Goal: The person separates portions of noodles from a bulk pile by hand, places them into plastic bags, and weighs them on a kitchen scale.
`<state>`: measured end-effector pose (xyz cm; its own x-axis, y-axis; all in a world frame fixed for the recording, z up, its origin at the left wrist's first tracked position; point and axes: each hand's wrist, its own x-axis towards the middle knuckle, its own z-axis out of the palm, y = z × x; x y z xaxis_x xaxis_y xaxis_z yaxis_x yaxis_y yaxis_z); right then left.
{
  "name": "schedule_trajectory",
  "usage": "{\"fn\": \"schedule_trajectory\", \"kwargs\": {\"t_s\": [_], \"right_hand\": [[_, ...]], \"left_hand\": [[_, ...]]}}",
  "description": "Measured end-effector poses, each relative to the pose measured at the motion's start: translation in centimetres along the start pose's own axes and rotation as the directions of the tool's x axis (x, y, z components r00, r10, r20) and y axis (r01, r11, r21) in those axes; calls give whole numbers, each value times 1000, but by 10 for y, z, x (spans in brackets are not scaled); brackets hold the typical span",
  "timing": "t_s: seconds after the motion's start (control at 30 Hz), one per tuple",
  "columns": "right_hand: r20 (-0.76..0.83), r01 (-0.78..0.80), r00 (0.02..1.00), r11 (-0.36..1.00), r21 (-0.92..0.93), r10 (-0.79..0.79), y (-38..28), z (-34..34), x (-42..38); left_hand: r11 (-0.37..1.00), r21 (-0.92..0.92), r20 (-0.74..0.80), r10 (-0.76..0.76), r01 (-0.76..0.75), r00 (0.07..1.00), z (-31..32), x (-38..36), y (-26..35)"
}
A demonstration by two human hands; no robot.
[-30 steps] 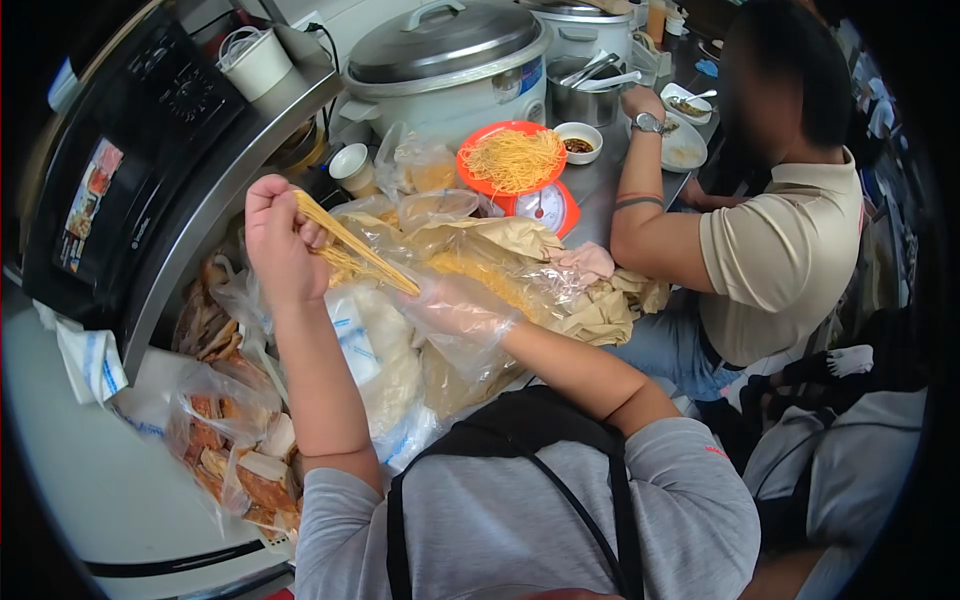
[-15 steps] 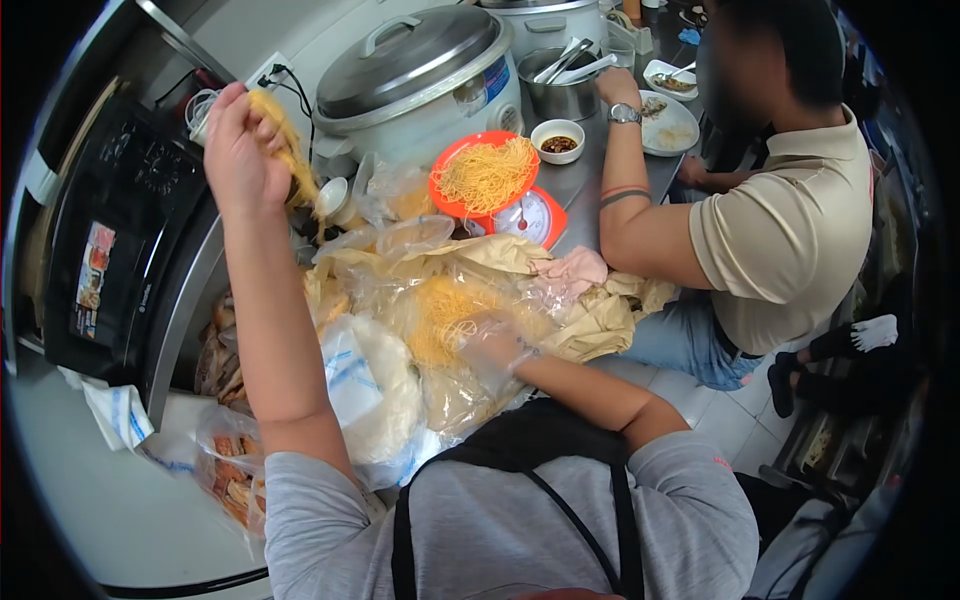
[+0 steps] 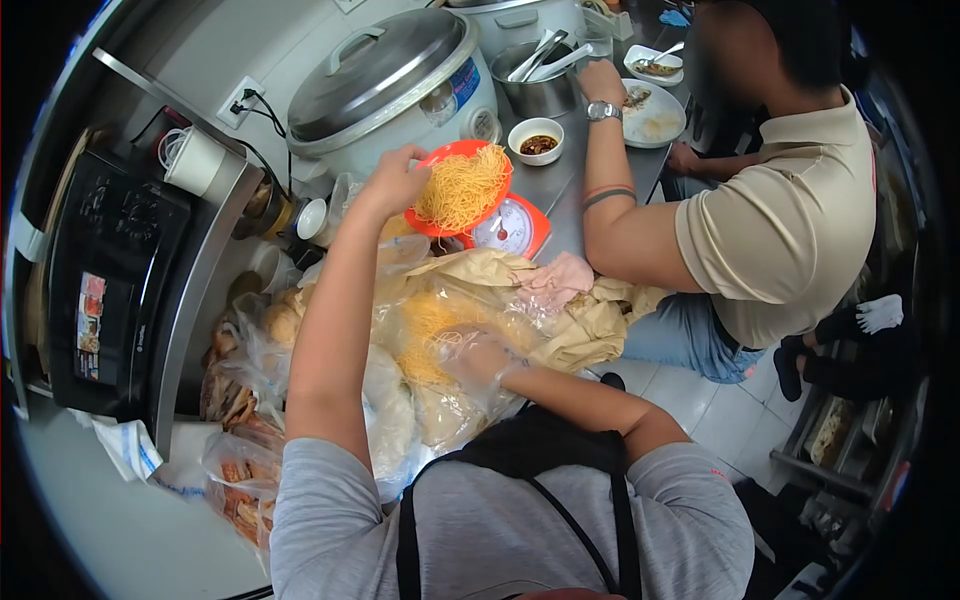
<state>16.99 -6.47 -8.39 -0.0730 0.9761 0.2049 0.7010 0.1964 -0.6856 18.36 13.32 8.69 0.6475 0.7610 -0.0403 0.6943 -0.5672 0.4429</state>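
My left hand point(image 3: 398, 183) is closed at the left rim of an orange weighing pan point(image 3: 428, 222), its fingertips partly hidden. Thin yellow noodles point(image 3: 462, 188) are heaped in the pan, above the round dial of an orange kitchen scale point(image 3: 503, 228). My right hand point(image 3: 478, 358), in a clear plastic glove, is down in an open plastic bag point(image 3: 505, 312) of the same noodles. Its fingers curl around some pale strands at the edge of the loose noodles point(image 3: 425, 335).
A large rice cooker point(image 3: 390, 75) stands behind the scale. A bowl of dark sauce point(image 3: 537, 142) and a steel pot with utensils point(image 3: 535, 92) are on the counter. A co-worker in a beige shirt point(image 3: 775, 215) sits at the right. A black microwave point(image 3: 110, 290) is at the left.
My left hand has come down and right from near the microwave to the pan's rim. The yellow stringy bunch it held is gone from it. My right hand stays in the bag.
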Motion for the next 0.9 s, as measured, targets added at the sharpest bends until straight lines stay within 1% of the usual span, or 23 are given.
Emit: {"fn": "schedule_trajectory", "kwargs": {"t_s": [0.03,0.1,0.13,0.23,0.3,0.33,0.43,0.47,0.57,0.63,0.67,0.7,0.73,0.77,0.8,0.87,0.9], "right_hand": [[10,-21,1000,999,29,20,-5,-6,1],[-68,86,994,995,57,-82,-9,-9,3],[-107,141,985,988,66,-133,-11,-12,4],[-135,173,977,984,39,-166,-26,-28,8],[-77,190,978,981,-29,-192,-35,-42,18],[-47,200,978,978,-64,-203,-37,-46,22],[-207,294,922,940,-173,-327,-10,-15,32],[-263,312,894,926,-213,-362,-7,-15,35],[-432,328,785,889,-319,-444,-24,-93,50],[-474,283,779,905,-318,-410,-29,-134,65],[-466,233,815,930,-284,-346,-28,-149,76],[-406,121,877,936,-329,-256,-24,-157,92],[-351,10,923,924,-381,-155,-18,-164,110],[-304,-98,952,894,-437,-45,-13,-169,123],[-213,-101,977,873,-477,-3,-10,-172,131],[-34,-99,995,827,-554,97,-4,-175,142],[-68,-170,985,846,-506,157,-4,-174,143]], "left_hand": [[998,-61,-34,28,-30,999,0,-4,-2],[979,-181,-106,77,-96,991,-6,-11,-13],[977,-201,-86,57,-73,995,-9,-14,-16],[970,-243,-43,5,-16,999,-21,-22,-30],[967,-256,-25,-15,8,1000,-25,-25,-42],[956,-292,-10,-40,35,999,-26,-27,-45],[915,-389,36,-101,107,994,-32,-34,-49],[902,-413,49,-113,123,992,-33,-33,-55],[833,-528,46,-166,165,985,-29,-28,-63],[771,-612,18,-206,173,978,-22,-21,-64],[739,-651,-1,-226,171,974,-16,-16,-64],[706,-689,-20,-246,165,969,-9,-10,-65],[697,-708,-37,-203,118,979,0,-4,-66],[708,-694,-42,-221,131,974,12,4,-65],[719,-680,-46,-239,144,970,24,13,-65],[644,-758,60,-80,97,995,53,29,-71],[603,-793,107,5,82,994,57,29,-64]]}}
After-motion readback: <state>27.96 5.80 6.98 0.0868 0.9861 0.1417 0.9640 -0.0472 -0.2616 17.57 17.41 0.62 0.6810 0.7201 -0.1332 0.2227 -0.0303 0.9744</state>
